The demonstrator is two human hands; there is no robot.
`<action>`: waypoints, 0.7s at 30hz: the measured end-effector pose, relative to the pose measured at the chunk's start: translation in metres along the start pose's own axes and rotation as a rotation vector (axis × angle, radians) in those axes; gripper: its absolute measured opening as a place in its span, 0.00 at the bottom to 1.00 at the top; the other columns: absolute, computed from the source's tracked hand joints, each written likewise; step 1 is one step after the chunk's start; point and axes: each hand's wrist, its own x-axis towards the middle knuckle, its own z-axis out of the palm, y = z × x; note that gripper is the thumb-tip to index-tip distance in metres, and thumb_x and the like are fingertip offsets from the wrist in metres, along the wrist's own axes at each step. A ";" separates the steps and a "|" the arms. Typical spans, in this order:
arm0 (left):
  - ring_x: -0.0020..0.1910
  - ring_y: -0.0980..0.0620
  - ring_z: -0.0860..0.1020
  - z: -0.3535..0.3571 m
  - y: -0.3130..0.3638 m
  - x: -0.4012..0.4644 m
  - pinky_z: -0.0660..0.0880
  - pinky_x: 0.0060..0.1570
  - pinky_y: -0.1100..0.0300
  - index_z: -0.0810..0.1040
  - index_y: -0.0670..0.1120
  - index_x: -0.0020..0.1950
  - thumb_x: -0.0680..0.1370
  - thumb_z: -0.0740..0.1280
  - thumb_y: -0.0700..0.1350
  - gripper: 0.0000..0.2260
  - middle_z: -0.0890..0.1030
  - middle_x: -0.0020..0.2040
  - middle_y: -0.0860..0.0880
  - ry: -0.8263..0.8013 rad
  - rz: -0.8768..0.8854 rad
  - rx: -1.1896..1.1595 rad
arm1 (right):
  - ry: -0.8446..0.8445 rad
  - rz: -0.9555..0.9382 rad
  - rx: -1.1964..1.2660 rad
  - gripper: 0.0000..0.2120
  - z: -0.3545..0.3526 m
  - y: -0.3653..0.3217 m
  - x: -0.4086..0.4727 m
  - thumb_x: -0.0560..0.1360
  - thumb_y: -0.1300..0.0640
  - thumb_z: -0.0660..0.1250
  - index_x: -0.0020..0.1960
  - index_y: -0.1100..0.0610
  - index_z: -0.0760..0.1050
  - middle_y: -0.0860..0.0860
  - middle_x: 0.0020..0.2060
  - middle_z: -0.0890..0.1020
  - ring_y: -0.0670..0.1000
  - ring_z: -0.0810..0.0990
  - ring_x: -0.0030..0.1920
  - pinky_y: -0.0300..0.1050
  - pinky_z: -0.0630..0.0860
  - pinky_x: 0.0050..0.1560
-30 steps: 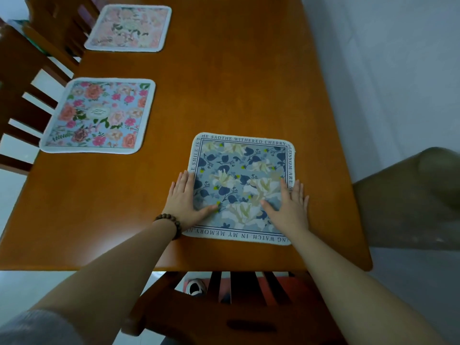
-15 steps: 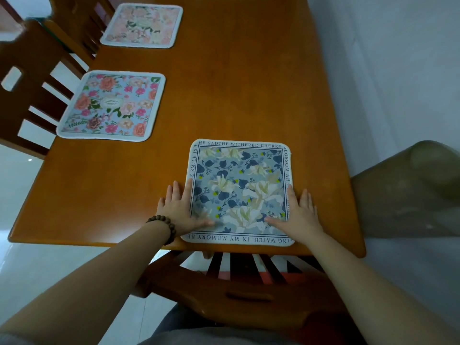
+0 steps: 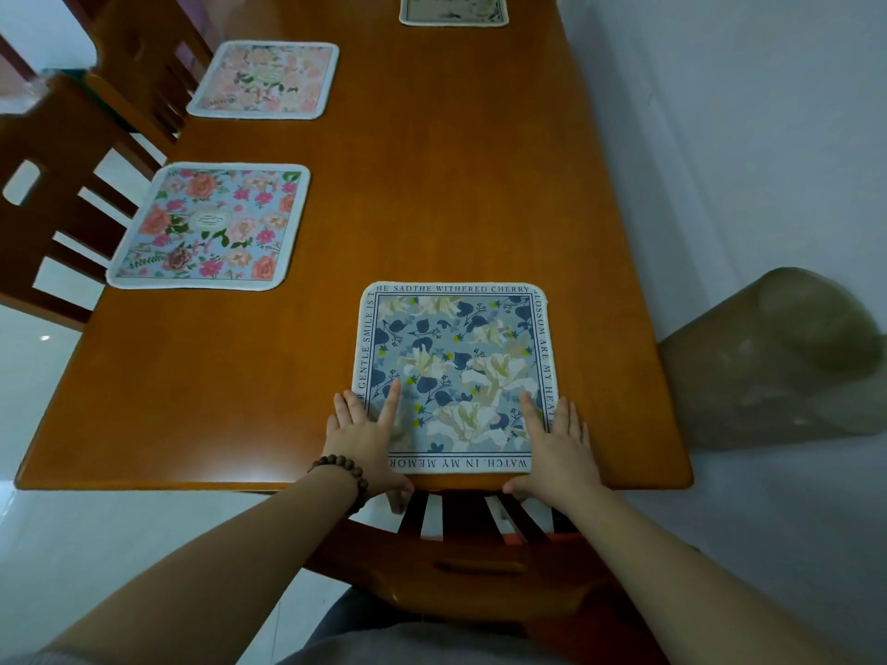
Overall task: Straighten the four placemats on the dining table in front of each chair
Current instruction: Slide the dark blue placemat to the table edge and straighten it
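A blue placemat point(image 3: 456, 357) with white flowers and a border of text lies square at the near edge of the wooden table point(image 3: 432, 184). My left hand point(image 3: 365, 439), with a bead bracelet on the wrist, lies flat on the mat's near left corner. My right hand point(image 3: 557, 448) lies flat on its near right corner. Both hands have their fingers spread, and both thumbs hang past the table's edge. A blue-and-pink flowered placemat point(image 3: 211, 228) and a pale pink one point(image 3: 266, 81) lie along the left side. A fourth placemat point(image 3: 453, 7) is cut off at the far end.
A wooden chair point(image 3: 480, 563) stands just below the near table edge, between me and the table. Two more chairs point(image 3: 48, 208) point(image 3: 139, 64) stand along the left side. An olive-coloured rounded object point(image 3: 777, 357) sits by the wall at the right.
Both hands have slid toward me and apart, from the mat's middle to its near corners. The blue mat has come nearer to the table's edge and sits square to it.
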 end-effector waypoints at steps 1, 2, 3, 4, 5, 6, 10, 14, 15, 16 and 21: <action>0.74 0.31 0.42 0.001 0.000 0.000 0.51 0.71 0.41 0.18 0.56 0.66 0.57 0.71 0.74 0.66 0.41 0.74 0.29 0.003 0.001 0.008 | 0.004 0.000 0.009 0.63 0.001 -0.001 -0.001 0.62 0.36 0.75 0.74 0.46 0.27 0.65 0.74 0.35 0.63 0.35 0.74 0.58 0.41 0.74; 0.74 0.31 0.43 0.001 -0.001 0.000 0.51 0.71 0.41 0.18 0.56 0.66 0.57 0.70 0.74 0.66 0.42 0.74 0.28 0.006 0.003 0.015 | 0.008 0.002 0.014 0.63 0.002 -0.001 -0.001 0.63 0.36 0.75 0.74 0.46 0.27 0.65 0.74 0.35 0.63 0.35 0.74 0.57 0.41 0.74; 0.74 0.31 0.43 0.001 -0.001 0.000 0.51 0.71 0.41 0.18 0.55 0.67 0.57 0.70 0.74 0.66 0.42 0.74 0.28 0.010 0.006 0.019 | 0.012 0.005 0.017 0.63 0.002 -0.001 -0.002 0.63 0.36 0.75 0.74 0.46 0.28 0.65 0.74 0.35 0.63 0.35 0.75 0.57 0.41 0.74; 0.74 0.31 0.43 0.002 -0.001 0.000 0.51 0.71 0.41 0.19 0.55 0.67 0.57 0.70 0.75 0.66 0.42 0.74 0.29 0.015 0.010 0.023 | 0.017 0.008 0.022 0.63 0.003 -0.001 -0.002 0.63 0.36 0.75 0.74 0.46 0.29 0.65 0.74 0.36 0.63 0.36 0.75 0.56 0.41 0.74; 0.74 0.32 0.44 0.002 -0.001 0.000 0.51 0.71 0.41 0.19 0.55 0.67 0.57 0.69 0.75 0.66 0.43 0.74 0.29 0.020 0.015 0.033 | 0.023 0.011 0.031 0.62 0.003 0.000 -0.002 0.63 0.37 0.75 0.75 0.46 0.29 0.65 0.74 0.36 0.62 0.36 0.75 0.56 0.41 0.74; 0.74 0.32 0.44 0.003 -0.001 -0.001 0.51 0.71 0.41 0.19 0.55 0.68 0.57 0.69 0.76 0.65 0.43 0.74 0.29 0.028 0.021 0.049 | 0.030 0.014 0.041 0.62 0.004 0.000 -0.002 0.63 0.37 0.75 0.75 0.46 0.30 0.65 0.74 0.37 0.62 0.37 0.75 0.56 0.41 0.74; 0.74 0.34 0.53 0.006 0.001 -0.005 0.56 0.70 0.42 0.22 0.53 0.70 0.58 0.65 0.77 0.63 0.52 0.74 0.31 0.087 0.049 0.122 | 0.058 0.035 0.051 0.60 0.008 0.003 -0.006 0.64 0.38 0.75 0.76 0.46 0.33 0.65 0.75 0.39 0.63 0.40 0.75 0.55 0.43 0.74; 0.69 0.38 0.62 0.001 -0.003 -0.006 0.63 0.66 0.44 0.25 0.52 0.72 0.57 0.64 0.79 0.63 0.61 0.72 0.37 0.161 0.048 0.173 | 0.087 0.032 0.010 0.62 0.005 0.009 -0.007 0.62 0.35 0.75 0.75 0.46 0.31 0.64 0.75 0.43 0.63 0.42 0.75 0.55 0.42 0.73; 0.72 0.37 0.58 0.000 -0.003 -0.007 0.61 0.68 0.42 0.24 0.52 0.71 0.57 0.64 0.78 0.64 0.57 0.73 0.36 0.147 0.038 0.168 | 0.081 0.035 0.009 0.64 0.005 0.011 -0.006 0.61 0.35 0.75 0.75 0.46 0.29 0.65 0.75 0.40 0.63 0.39 0.75 0.55 0.41 0.73; 0.74 0.35 0.52 0.000 -0.003 -0.007 0.56 0.69 0.40 0.22 0.52 0.70 0.57 0.65 0.78 0.64 0.52 0.75 0.34 0.121 0.027 0.158 | 0.068 0.039 0.011 0.65 0.005 0.012 -0.006 0.60 0.35 0.75 0.74 0.46 0.27 0.65 0.75 0.37 0.62 0.36 0.75 0.55 0.39 0.73; 0.75 0.34 0.45 0.002 0.003 -0.007 0.51 0.71 0.40 0.19 0.54 0.67 0.57 0.67 0.76 0.65 0.45 0.75 0.31 0.049 0.015 0.122 | 0.065 0.016 0.039 0.65 0.007 0.011 -0.005 0.61 0.36 0.76 0.74 0.46 0.27 0.64 0.75 0.37 0.61 0.36 0.75 0.54 0.38 0.73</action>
